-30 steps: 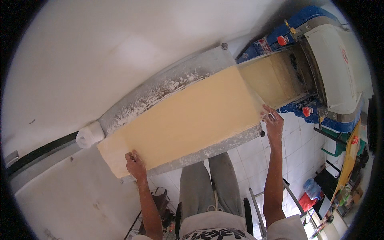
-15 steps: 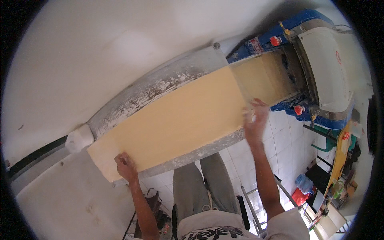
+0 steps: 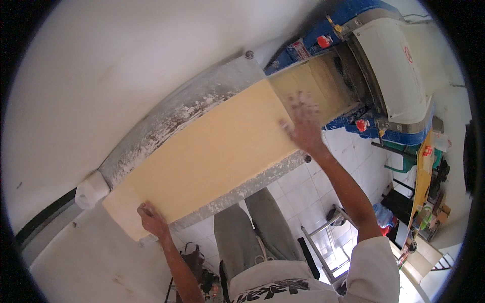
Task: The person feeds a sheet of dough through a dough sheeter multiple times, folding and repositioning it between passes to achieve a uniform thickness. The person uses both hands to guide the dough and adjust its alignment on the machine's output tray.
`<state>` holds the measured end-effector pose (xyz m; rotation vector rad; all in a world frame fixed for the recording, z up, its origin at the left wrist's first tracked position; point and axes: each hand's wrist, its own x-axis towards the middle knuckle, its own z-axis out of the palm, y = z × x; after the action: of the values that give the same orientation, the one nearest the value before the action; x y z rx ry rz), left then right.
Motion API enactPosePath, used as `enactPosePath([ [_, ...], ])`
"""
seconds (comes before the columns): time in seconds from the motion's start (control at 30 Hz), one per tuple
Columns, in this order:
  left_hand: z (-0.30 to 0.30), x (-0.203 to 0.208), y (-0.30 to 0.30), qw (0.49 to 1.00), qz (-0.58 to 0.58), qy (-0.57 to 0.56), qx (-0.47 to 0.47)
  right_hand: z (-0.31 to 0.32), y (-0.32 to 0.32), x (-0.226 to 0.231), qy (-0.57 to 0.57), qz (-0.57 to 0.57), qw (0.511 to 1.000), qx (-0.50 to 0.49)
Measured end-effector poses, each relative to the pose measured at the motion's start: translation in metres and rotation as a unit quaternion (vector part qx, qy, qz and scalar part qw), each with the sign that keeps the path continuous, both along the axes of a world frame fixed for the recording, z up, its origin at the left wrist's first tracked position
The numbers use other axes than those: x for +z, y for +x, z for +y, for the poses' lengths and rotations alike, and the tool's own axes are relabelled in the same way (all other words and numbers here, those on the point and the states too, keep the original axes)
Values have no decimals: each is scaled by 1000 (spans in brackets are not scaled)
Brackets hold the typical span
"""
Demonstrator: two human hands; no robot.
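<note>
A long, pale yellow dough sheet (image 3: 207, 154) lies flat along a floury metal table (image 3: 166, 131). My left hand (image 3: 153, 220) rests by the sheet's near left corner, its fingers curled closed; whether they pinch the dough edge or anything else is hidden. Over the sheet's right end, my right hand (image 3: 305, 123) is spread flat with white flour on its fingers, slightly blurred. Beyond it, the yellowish infeed tray (image 3: 323, 83) runs up to the blue dough-rolling machine (image 3: 409, 132), which has a white cover (image 3: 396, 70).
Red knobs (image 3: 324, 41) stick out from the machine's side. A white rounded object (image 3: 92, 191) sits against the table's left end. On the tiled floor, a metal frame (image 3: 328, 242) stands to my right. Further right is a cluttered yellow-edged table (image 3: 424, 171).
My right hand has moved left and away from me, from the sheet's near right corner onto its right end, and its fingers have spread. The whole view has shifted slightly.
</note>
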<state>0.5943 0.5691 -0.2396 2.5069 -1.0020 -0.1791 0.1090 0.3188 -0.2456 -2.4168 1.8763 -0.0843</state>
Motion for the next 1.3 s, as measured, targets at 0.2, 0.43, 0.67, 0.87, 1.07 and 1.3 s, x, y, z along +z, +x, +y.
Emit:
enactPosePath([
  [0.2,6,-7,12,1000,-17,6,20,-10,49,11,-77,-138,987,-26],
  [0.43,-2,4,13,997,16,67,38,32,175,4,53,-188,971,140],
  [0.67,11,28,0,987,156,-28,26,17,127,2,-25,-67,992,100],
  [0.87,35,24,22,981,163,-10,-102,28,130,-8,-65,-52,996,15],
  [1.07,30,37,34,954,261,6,-145,84,224,20,-43,-174,979,-99],
  [1.3,19,58,83,903,322,134,-251,184,290,58,30,-361,888,-284],
])
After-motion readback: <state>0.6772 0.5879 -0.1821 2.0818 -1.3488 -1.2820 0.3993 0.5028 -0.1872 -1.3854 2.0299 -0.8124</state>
